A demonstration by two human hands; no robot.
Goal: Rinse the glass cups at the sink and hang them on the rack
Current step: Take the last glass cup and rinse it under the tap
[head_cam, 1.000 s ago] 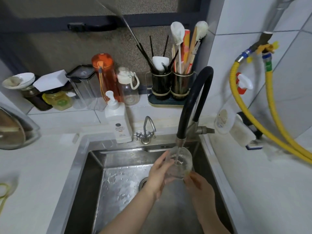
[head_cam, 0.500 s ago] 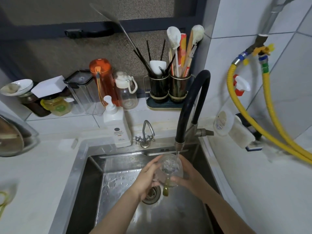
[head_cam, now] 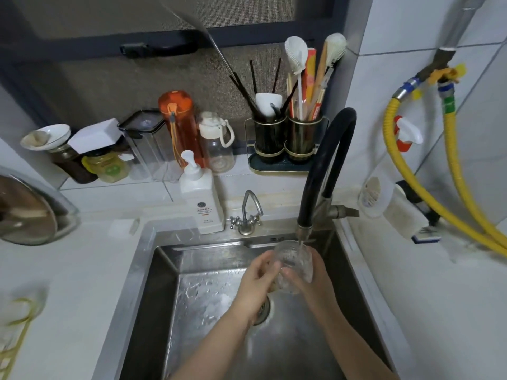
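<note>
A clear glass cup [head_cam: 294,260] is held upright over the steel sink [head_cam: 153,270], right under the spout of the black faucet [head_cam: 326,160]. A thin stream of water runs into its mouth. My left hand [head_cam: 256,281] wraps the cup from the left and my right hand [head_cam: 310,275] from the right, fingers meeting on its near side. A gold wire rack [head_cam: 13,333] shows only partly at the left edge of the counter.
A white soap pump bottle [head_cam: 201,204] and a small metal tap [head_cam: 248,215] stand behind the sink. Jars, bottles and two utensil holders [head_cam: 285,138] line the ledge. Yellow hoses [head_cam: 428,187] hang on the right wall. A pot lid [head_cam: 24,209] rests at the left.
Both hands shifted the cup slightly up and right under the stream, and it now stands more upright. The view also tilted down a little.
</note>
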